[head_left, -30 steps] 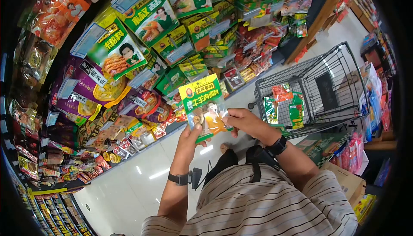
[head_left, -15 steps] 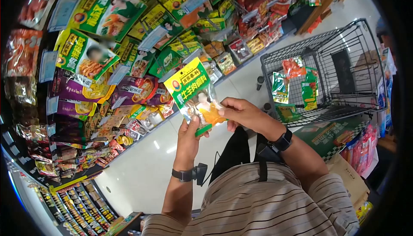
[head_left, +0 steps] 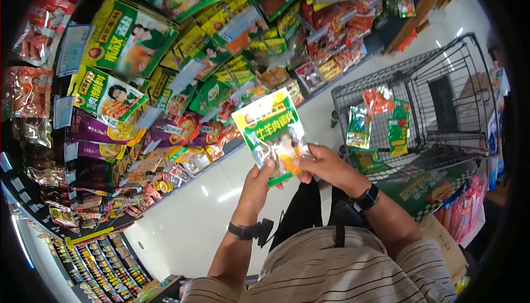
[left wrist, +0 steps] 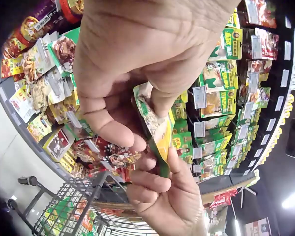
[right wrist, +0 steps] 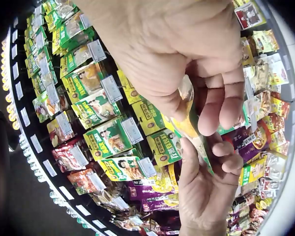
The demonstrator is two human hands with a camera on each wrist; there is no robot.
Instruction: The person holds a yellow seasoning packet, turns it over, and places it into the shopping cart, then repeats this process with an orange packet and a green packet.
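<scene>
Both hands hold one seasoning packet (head_left: 274,132), green and yellow with a clear lower part that shows the contents, in front of the body with its printed face up. My left hand (head_left: 256,188) grips the lower left corner, thumb on the front and fingers behind. At the lower right edge my right hand (head_left: 329,168) pinches the packet between thumb and fingers. Seen nearly edge-on in the left wrist view, the packet (left wrist: 156,129) bends slightly between the two hands. The right wrist view shows the thumbs pressing on its front.
To the right stands a wire shopping cart (head_left: 430,110) with several packets (head_left: 398,132) in it. A shelf rack of hanging seasoning packets (head_left: 130,41) fills the left and front, with price tags (head_left: 74,49) sticking out. A cardboard box (head_left: 441,242) is at the lower right.
The packet swung left with the head's turn, then came back right and tilted, so light now glares on its top. Both hands keep their hold on it.
</scene>
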